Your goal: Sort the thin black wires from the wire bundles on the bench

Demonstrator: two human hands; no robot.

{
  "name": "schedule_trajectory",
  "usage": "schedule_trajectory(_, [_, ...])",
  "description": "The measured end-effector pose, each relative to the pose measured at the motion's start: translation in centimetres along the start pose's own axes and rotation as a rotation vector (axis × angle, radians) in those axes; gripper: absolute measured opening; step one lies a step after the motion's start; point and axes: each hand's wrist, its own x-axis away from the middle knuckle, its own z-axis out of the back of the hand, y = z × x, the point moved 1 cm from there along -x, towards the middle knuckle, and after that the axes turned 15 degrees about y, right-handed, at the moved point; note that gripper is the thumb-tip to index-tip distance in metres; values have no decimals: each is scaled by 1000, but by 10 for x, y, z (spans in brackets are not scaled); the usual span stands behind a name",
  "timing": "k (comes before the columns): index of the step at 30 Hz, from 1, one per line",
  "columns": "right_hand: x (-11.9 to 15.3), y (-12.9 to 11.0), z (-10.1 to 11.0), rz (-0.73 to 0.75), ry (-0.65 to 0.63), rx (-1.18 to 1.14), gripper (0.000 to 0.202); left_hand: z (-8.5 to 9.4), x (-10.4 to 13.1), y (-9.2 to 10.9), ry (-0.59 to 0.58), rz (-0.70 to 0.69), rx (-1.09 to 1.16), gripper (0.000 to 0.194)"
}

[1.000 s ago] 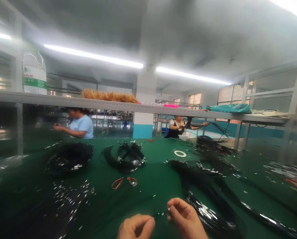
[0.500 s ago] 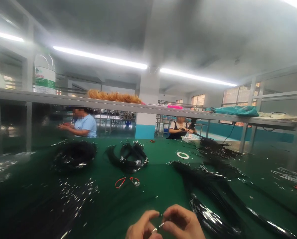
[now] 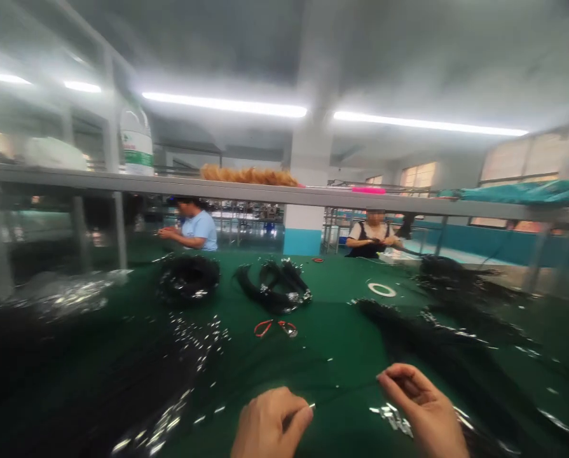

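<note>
Bottom centre of the frame: left hand (image 3: 271, 425) pinches one end of a thin black cord (image 3: 346, 389), a small silver metal tip showing at the fingertips. Right hand (image 3: 421, 407), lower right of centre, pinches the other end between thumb and forefinger. Cord runs between them just above the green table (image 3: 332, 305), hands apart. View is motion-blurred, so whether the tip is crimped on or only held against the cord, cannot tell.

Progress, as a judgement:
- Done pile looks like the tied bundles (image 3: 274, 289) centre frame and the black coil (image 3: 189, 283) left of it, both with silver ends showing.
- Loose silver tips (image 3: 196, 337) scattered left of centre, and a few more just under the right hand, so parts remain.
- Large heaps of black cords (image 3: 456, 337) fill the right side of the frame. If those are unfinished stock, most of the work is left; too blurred to confirm.

Other items: red-handled snips (image 3: 274, 328) mid-table, not in hand. White ring (image 3: 382, 289) further back, right of centre. Shelf (image 3: 284, 194) across the middle of the frame carries a water bottle (image 3: 136, 143) at upper left. Two other people sit beyond the table, one in a blue shirt (image 3: 199, 230), one in a white top (image 3: 372, 234), each busy with their own hands.
</note>
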Motion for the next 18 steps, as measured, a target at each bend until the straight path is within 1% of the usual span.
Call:
schedule_trajectory(3, [-6, 4, 2, -41, 46, 68, 38, 40, 15, -27, -2, 54, -73, 32])
schedule_trajectory(6, [-3, 4, -6, -39, 62, 121, 40, 78, 25, -56, 7, 124, -161, 32])
schedule_trajectory(8, [0, 2, -13, -28, 51, 171, 40, 96, 28, -74, 17, 145, -288, 35])
schedule_trajectory(10, [0, 2, -16, 8, 16, 220, 40, 104, 29, -87, 27, 152, -413, 34])
schedule_trajectory(12, [-5, 5, -14, 110, -44, 306, 39, 103, 30, -93, 45, 151, -486, 28])
schedule_trajectory(14, [-13, 10, -5, 265, -93, 478, 36, 92, 33, -91, 81, 122, -477, 29])
schedule_trajectory(16, [-19, 15, 7, 378, -112, 670, 28, 72, 39, -80, 81, 36, -365, 31])
schedule_trajectory(18, [-22, 19, 16, 412, -129, 790, 18, 43, 49, -62, 19, -76, -177, 19])
